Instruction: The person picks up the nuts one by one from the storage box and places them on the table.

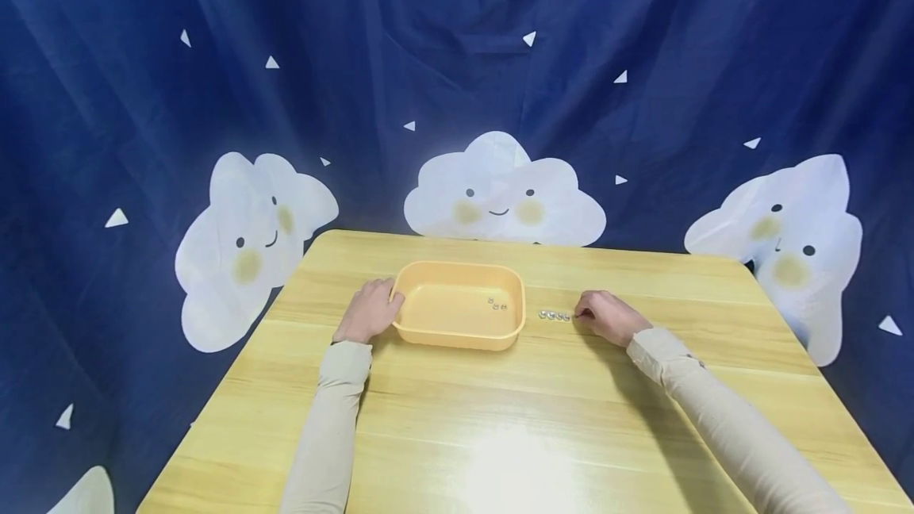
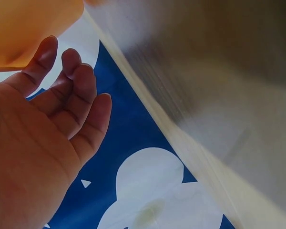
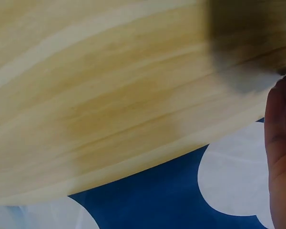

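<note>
A shallow orange plastic basin [image 1: 457, 339] stands on the table, with 3 small shiny balls [image 1: 496, 306] on its floor toward the right. My left hand [image 1: 369, 310] grips its left rim, thumb over the edge; in the left wrist view the fingers [image 2: 88, 90] lie loosely bent outside the basin wall [image 2: 33, 28]. Right of the basin runs a short row of several shiny silvery balls [image 1: 554, 316]. At the row's right end my right hand [image 1: 610, 317] pinches a tiny ball with its fingertips. That ball is mostly hidden; a small dark spot shows by the fingers [image 3: 280, 114].
The wood-grain table [image 1: 443, 411] carries a bright glare patch near its front. A dark blue curtain [image 1: 457, 70] with white clouds and triangles hangs behind the table and around its sides.
</note>
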Motion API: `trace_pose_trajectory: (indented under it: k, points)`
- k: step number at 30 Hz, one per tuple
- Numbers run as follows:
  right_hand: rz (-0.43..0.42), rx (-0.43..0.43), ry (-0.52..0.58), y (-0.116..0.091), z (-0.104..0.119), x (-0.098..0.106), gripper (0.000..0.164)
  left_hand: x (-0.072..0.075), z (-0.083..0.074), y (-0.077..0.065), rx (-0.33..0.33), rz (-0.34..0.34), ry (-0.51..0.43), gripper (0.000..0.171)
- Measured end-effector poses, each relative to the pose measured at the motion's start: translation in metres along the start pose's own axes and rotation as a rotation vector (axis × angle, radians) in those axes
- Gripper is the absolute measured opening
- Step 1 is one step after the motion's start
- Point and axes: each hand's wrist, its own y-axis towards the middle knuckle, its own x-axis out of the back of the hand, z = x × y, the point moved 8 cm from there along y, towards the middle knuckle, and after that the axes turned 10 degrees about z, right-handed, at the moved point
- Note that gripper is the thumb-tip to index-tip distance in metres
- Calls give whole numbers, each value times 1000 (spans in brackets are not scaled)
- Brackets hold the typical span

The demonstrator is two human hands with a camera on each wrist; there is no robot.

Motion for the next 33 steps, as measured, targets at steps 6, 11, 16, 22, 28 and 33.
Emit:
trace_pose_trajectory:
  k: [6, 11, 16, 22, 28, 33]
  points:
    - [-3, 7, 5, 0, -1, -2, 18, 0, 0, 0, -5, -4, -10, 24]
    - [6, 3, 13, 1, 0, -3, 18, -2, 0, 1, -4, 6, -17, 23]
    - [15, -6, 28, 3, 0, -2, 18, -2, 0, 1, 0, 7, -15, 26]
    - [17, 2, 28, 4, 1, -4, 17, -2, 1, 1, 0, 10, -18, 26]
    - [17, 6, 30, 5, 2, -5, 18, -4, 3, 1, 1, 21, -30, 25]
    - [25, -18, 51, 7, 0, -5, 20, -4, 2, 2, 5, 21, -34, 26]
